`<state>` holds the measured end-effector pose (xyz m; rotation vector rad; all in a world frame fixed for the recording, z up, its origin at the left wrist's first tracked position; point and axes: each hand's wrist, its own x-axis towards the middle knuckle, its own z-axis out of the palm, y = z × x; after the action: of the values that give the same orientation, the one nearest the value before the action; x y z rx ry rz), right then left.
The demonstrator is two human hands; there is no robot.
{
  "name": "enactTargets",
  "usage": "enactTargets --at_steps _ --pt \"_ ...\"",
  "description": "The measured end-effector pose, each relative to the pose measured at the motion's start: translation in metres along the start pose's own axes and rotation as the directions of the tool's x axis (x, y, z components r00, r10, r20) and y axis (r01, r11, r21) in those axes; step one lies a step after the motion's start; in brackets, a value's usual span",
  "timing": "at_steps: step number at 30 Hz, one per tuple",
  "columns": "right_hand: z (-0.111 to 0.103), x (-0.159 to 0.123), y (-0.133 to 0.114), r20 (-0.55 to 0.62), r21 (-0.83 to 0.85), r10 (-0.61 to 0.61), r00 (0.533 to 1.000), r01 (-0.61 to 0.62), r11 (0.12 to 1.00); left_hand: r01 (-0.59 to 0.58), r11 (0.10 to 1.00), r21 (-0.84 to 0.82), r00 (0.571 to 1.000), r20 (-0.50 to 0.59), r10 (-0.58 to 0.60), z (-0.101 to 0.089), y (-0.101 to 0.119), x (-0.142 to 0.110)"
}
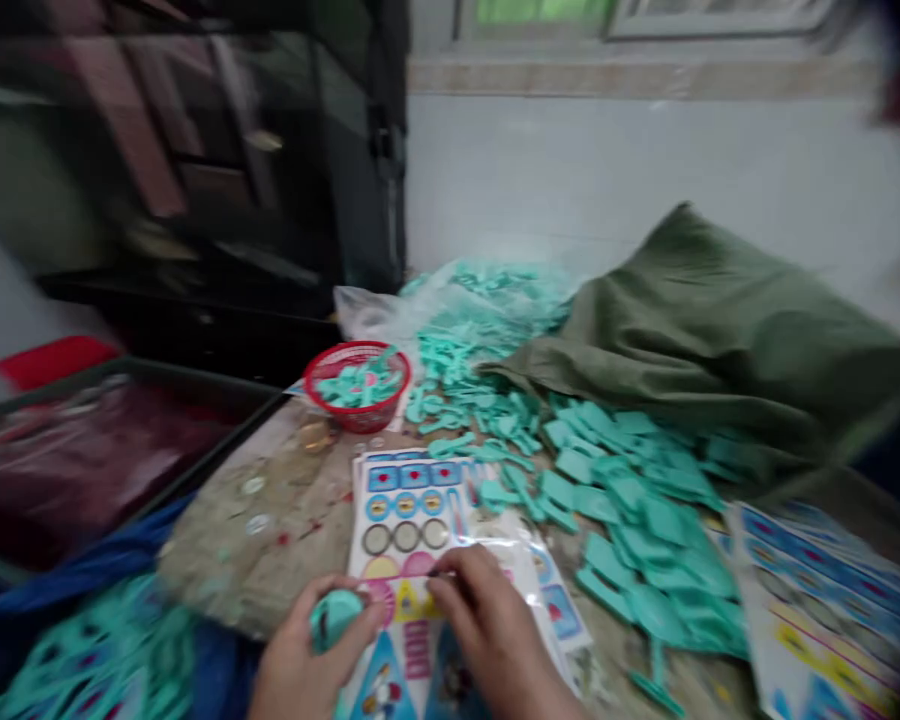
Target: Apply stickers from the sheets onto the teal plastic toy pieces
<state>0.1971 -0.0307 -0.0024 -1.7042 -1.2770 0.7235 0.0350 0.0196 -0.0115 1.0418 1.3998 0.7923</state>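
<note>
My left hand (307, 645) holds a round teal plastic piece (335, 617) in its fingers. My right hand (491, 630) rests on a printed sticker sheet (409, 525), its fingertips pinched together near a yellow and pink part of the print. The sheet lies under a clear plastic film on a worn, stained tabletop (259, 555). To the right of my right hand lies a loose heap of flat teal plastic pieces (645, 540). The thumb of my right hand is hidden.
A red mesh basket (357, 386) of teal pieces stands at the back, beside a plastic bag (367, 310). A green cloth sack (690, 340) lies behind the heap. More sticker sheets (817, 610) lie right. Blue cloth (217, 670) with teal pieces lies lower left, next to a dark tray (105, 450).
</note>
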Motion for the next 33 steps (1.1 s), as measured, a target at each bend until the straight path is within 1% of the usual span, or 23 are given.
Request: enactTargets --at_steps 2,4,6,9,12,15,17,19,20,22,24,25,27,29,30,33 --pt "0.002 0.004 0.006 0.074 0.036 -0.024 0.997 0.022 0.999 -0.043 0.998 -0.044 0.999 0.012 0.043 0.004 -0.003 0.001" --pt "0.005 0.006 0.008 0.156 0.076 -0.013 0.988 0.001 0.997 -0.054 0.996 -0.068 0.998 0.037 0.056 0.007 -0.006 0.002" --pt "0.007 0.006 0.006 0.207 0.095 0.006 0.978 -0.026 0.995 -0.056 0.996 -0.072 0.996 0.059 0.06 0.008 -0.007 0.001" --pt "0.009 0.005 0.002 0.235 0.074 0.014 0.972 -0.032 0.997 -0.053 0.998 -0.044 0.996 0.068 0.056 0.007 -0.006 -0.003" --pt "0.01 0.006 0.001 0.24 0.033 -0.004 0.971 -0.004 0.999 -0.066 0.998 0.009 0.996 0.064 0.066 0.005 -0.005 -0.005" --pt "0.012 0.009 0.003 0.23 0.0 -0.019 0.973 0.02 1.0 -0.029 0.999 -0.02 0.995 0.094 0.031 0.004 -0.007 -0.003" --pt "0.013 0.01 0.004 0.226 -0.014 -0.009 0.974 0.013 1.0 0.007 0.993 -0.118 0.988 0.155 0.011 0.003 -0.01 -0.003" --pt "0.012 0.011 0.007 0.224 -0.007 0.027 0.974 -0.026 1.0 0.072 0.958 -0.279 0.963 0.268 0.005 0.003 -0.013 -0.003" --pt "0.011 0.011 0.008 0.221 0.011 0.055 0.974 -0.059 0.998 0.116 0.919 -0.376 0.945 0.328 0.015 0.002 -0.014 -0.004" --pt "0.009 0.011 0.011 0.225 0.077 0.114 0.968 -0.135 0.988 0.195 0.811 -0.552 0.908 0.414 0.064 0.002 -0.015 -0.005" --pt "0.007 0.011 0.013 0.236 0.15 0.162 0.958 -0.201 0.968 0.243 0.723 -0.646 0.88 0.461 0.116 0.002 -0.015 -0.007" --pt "0.007 0.011 0.013 0.244 0.183 0.185 0.952 -0.233 0.955 0.26 0.704 -0.66 0.867 0.481 0.131 0.002 -0.014 -0.008" --pt "0.007 0.011 0.013 0.259 0.228 0.231 0.938 -0.292 0.929 0.284 0.711 -0.643 0.841 0.523 0.137 0.001 -0.012 -0.009" --pt "0.006 0.011 0.011 0.256 0.258 0.268 0.929 -0.332 0.907 0.282 0.741 -0.609 0.834 0.538 0.125 0.0 -0.01 -0.009" --pt "0.005 0.012 0.01 0.243 0.27 0.277 0.93 -0.339 0.901 0.275 0.756 -0.594 0.84 0.531 0.112 -0.001 -0.01 -0.008" --pt "0.0 0.012 0.008 0.207 0.305 0.284 0.936 -0.338 0.89 0.26 0.802 -0.538 0.879 0.476 0.034 -0.002 -0.011 -0.007"
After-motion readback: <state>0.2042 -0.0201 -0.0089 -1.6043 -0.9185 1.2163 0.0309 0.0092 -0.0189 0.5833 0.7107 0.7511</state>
